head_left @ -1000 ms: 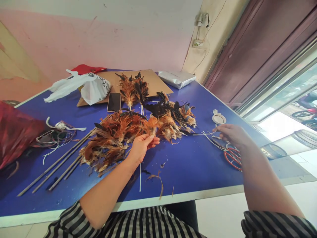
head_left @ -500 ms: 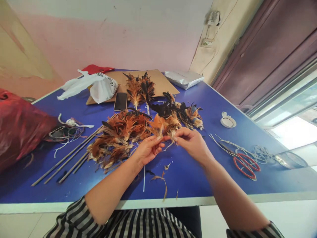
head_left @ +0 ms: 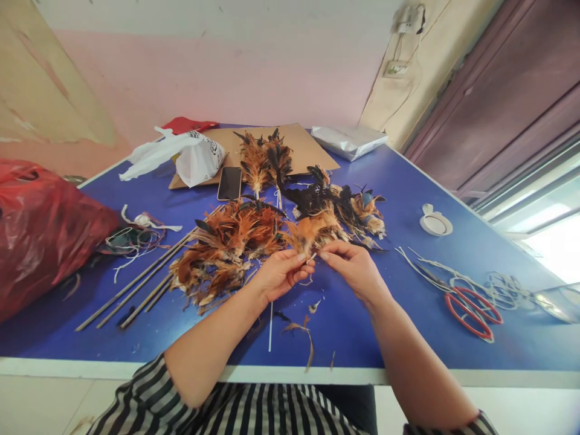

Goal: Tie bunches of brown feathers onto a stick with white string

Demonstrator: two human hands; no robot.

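Note:
My left hand (head_left: 284,275) is closed in a pinch on the base of a tuft of orange-brown feathers (head_left: 299,234). A short white string (head_left: 311,258) shows at the left fingertips. Close by on the right, my right hand (head_left: 352,267) pinches with thumb and forefinger at the string; its very fingertips partly hide what they grip. Left of the hands lies a pile of reddish-brown feathers (head_left: 240,232). Just beyond are black feathers (head_left: 312,198) and more pale brown tufts (head_left: 330,220).
Thin sticks (head_left: 136,284) and a red plastic bag (head_left: 45,235) lie left. Red-handled scissors (head_left: 471,311), loose string (head_left: 502,290) and a tape roll (head_left: 435,223) are right. A phone (head_left: 229,183), white bag (head_left: 199,158) and feathered sticks on cardboard (head_left: 312,151) sit behind.
The view has shifted slightly, so the table items appear farther right or left of before. My hands have drawn closer together, and a white string end now shows between them.

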